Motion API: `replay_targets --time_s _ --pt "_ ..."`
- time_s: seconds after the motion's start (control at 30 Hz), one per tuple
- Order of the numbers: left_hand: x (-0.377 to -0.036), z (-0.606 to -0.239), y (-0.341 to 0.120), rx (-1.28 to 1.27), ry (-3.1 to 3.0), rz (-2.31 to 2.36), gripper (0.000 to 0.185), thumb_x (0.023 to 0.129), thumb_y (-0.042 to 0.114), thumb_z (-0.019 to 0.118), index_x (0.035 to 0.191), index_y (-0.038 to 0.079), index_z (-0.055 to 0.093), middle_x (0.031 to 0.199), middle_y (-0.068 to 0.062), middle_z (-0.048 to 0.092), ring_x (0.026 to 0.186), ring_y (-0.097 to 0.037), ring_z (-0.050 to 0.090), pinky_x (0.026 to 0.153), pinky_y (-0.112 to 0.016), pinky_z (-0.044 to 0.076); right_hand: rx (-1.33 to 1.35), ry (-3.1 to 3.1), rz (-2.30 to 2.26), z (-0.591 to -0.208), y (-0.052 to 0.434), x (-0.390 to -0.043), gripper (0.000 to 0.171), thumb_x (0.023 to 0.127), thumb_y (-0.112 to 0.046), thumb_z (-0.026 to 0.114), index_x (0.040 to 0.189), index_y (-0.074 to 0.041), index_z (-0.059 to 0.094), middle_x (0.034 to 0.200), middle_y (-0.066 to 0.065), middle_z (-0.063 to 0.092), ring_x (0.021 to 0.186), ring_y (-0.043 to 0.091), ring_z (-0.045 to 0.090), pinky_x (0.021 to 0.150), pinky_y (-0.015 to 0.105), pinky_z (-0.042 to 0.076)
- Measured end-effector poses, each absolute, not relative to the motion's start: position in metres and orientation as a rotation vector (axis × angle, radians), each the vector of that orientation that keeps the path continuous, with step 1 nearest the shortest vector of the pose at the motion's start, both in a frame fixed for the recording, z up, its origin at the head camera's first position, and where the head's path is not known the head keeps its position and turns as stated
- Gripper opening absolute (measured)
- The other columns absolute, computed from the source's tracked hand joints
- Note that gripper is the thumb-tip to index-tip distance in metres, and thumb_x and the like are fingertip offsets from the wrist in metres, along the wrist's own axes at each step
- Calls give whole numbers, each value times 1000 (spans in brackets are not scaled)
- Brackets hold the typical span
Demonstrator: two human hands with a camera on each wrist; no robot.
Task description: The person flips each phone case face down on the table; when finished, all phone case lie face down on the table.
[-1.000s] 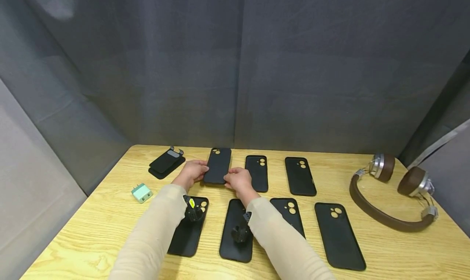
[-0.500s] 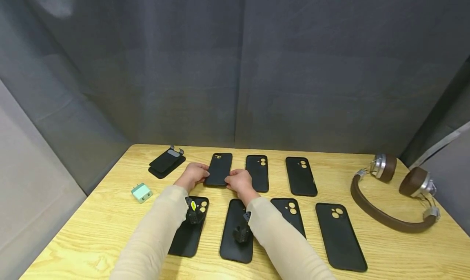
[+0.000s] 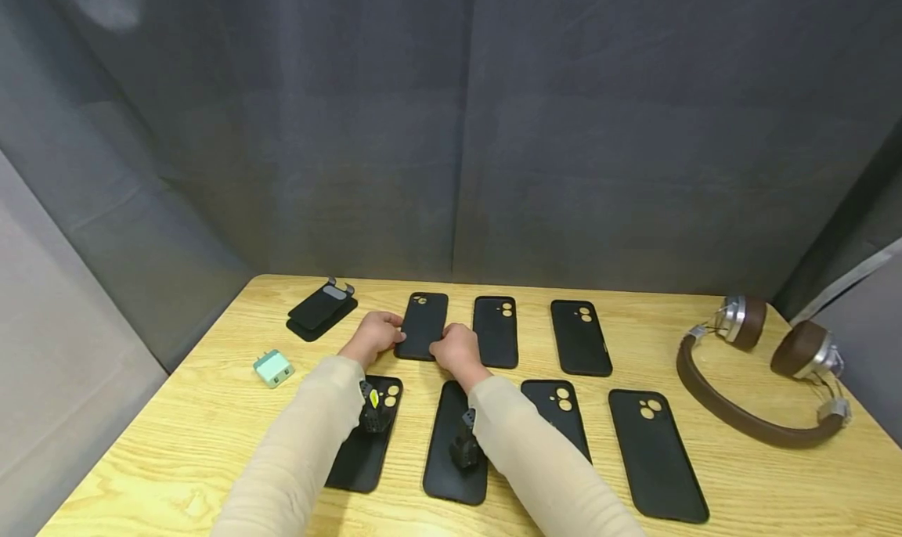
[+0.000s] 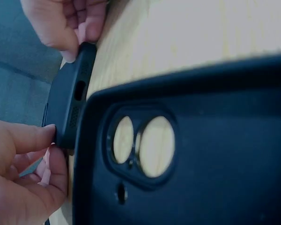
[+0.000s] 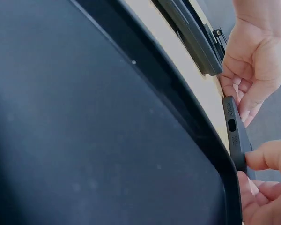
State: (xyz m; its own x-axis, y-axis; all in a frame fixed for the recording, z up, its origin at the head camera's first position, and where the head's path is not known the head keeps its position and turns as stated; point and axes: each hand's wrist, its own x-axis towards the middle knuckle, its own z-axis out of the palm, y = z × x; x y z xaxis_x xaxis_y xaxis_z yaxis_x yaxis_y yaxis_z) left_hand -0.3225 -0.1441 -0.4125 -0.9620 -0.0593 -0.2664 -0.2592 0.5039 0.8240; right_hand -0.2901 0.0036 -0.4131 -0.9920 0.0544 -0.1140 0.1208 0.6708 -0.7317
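Dark grey fabric curtain point(image 3: 352, 130) hangs behind a pale wood-grain bench point(image 3: 162, 451). Over it reach both hands: the left hand point(image 3: 377, 333) pinches the near left side of a matte black, round-cornered phone case point(image 3: 423, 324) between thumb and bent fingers, and the right hand point(image 3: 458, 350) pinches its near right corner likewise, the gaps narrowed to the case's thickness. That case is at the back of the bench, left of centre, its camera opening at the far left and its port slot facing the person. Six more black phone cases make seven: two back-row cases point(image 3: 495, 340) to its right and four front-row cases point(image 3: 658, 459) nearer the person. Cream sleeves point(image 3: 550, 459) and black wrist cameras point(image 3: 464, 448) hide parts of the three leftmost front ones. Left of the hands are one mint-green plug charger point(image 3: 273, 369) and one flat, double-layered black holder point(image 3: 314, 311) with grey hooks. Far right rests one pair of brown-and-silver headphones point(image 3: 733, 412).
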Motion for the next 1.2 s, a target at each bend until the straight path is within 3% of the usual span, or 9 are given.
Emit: replay_targets --time_s 0.2,0.33,0.43,0.6,0.73,0.83,0.93,1.03,1.2 --pt "-321 -412 -144 -288 2565 1423 38 86 0 60 124 -1 55 132 -20 48 120 -32 46 98 -41 40 126 2820 -1217 -415 3 -292 15 85 -13 64 74 -4 59 69 7 54 60 18 42 56 29 35" --pt "-321 -412 -145 -301 2571 1428 35 86 1 60 122 -1 57 129 -20 50 117 -32 48 96 -41 41 116 2807 -1232 -414 2 -293 31 85 -11 63 61 -11 44 56 1 37 51 17 34 51 28 29" --pt "-322 -415 -147 -295 2554 1466 31 87 3 60 117 -2 58 122 -20 53 106 -29 54 89 -37 46 133 2775 -1251 -413 2 -294 40 85 -10 61 55 -14 35 52 -2 25 46 15 25 47 28 24" --pt "-323 -418 -153 -279 2512 1537 25 88 6 59 112 -3 59 101 -15 57 76 -17 55 66 -24 48 226 2714 -1294 -410 4 -295 42 85 -12 62 54 -15 34 51 -2 24 45 14 23 45 28 24" --pt "-324 -415 -154 -277 2618 1511 26 87 7 57 111 -1 60 92 -12 58 72 -18 54 61 -23 44 253 2715 -1363 -405 8 -296 38 84 -11 62 54 -11 39 52 0 27 46 15 23 46 28 25" --pt "-325 -410 -151 -259 2736 1499 26 86 7 57 111 -1 61 96 -14 60 81 -22 56 69 -28 44 258 2731 -1441 -400 12 -297 11 83 -10 63 76 -2 61 72 7 55 62 19 46 57 30 42" --pt "-324 -404 -144 -197 2796 1548 27 86 7 56 111 -2 62 102 -17 61 90 -26 56 78 -34 45 258 2745 -1506 -394 19 -297 29 84 -11 64 111 0 63 113 15 60 98 28 55 82 38 48" --pt "-322 -400 -134 -135 2792 1632 27 87 7 56 111 -2 63 103 -17 62 94 -27 56 81 -37 46 247 2738 -1545 -388 26 -297 32 85 -11 62 116 -1 61 117 16 59 106 31 55 84 40 48" --pt "-318 -393 -117 -71 2706 1751 29 89 8 55 117 1 61 110 -15 59 102 -26 54 86 -37 47 211 2767 -1556 -381 40 -297 30 87 -10 59 117 -3 62 113 15 62 99 29 59 78 37 50"
